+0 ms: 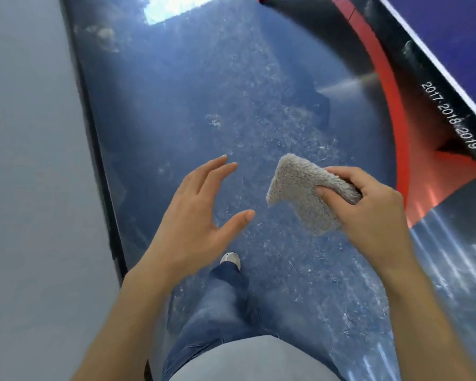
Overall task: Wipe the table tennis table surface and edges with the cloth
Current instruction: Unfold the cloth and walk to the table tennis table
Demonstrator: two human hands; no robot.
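A fluffy grey cloth (300,193), folded, hangs in the air in front of me, and my right hand (368,207) grips it with fingers and thumb curled round its right end. To the left of the cloth, my left hand (195,215) is spread with straight fingers and holds nothing. The table tennis table (467,34) shows only at the upper right: a blue top with a white line along its edge and a black side rail with white printed years. Neither hand touches the table.
A curved red base (390,111) stands under the table at the right. A glossy blue floor (217,92) lies below me. A grey wall (30,160) with a dark skirting runs along the left. My jeans leg and shoe (230,260) are beneath my hands.
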